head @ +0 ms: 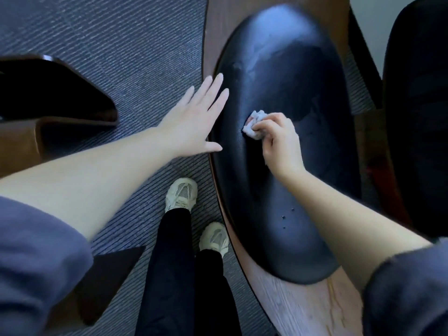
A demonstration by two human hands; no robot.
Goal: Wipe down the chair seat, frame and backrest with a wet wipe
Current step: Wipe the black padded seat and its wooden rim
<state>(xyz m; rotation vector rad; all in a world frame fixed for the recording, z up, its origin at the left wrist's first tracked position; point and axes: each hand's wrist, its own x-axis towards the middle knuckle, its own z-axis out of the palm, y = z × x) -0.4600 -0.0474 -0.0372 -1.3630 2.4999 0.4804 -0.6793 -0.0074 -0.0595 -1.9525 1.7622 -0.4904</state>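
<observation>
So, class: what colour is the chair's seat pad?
Black, glossy seat pad on a brown wooden frame, seen in the head view.

seat pad [286,166] mostly bare; left hand [194,117] at edge

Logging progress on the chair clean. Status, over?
Right hand shut on wet wipe, pressed to black seat cushion. Left hand open, fingertips at the cushion's edge. Nothing in the way.
</observation>
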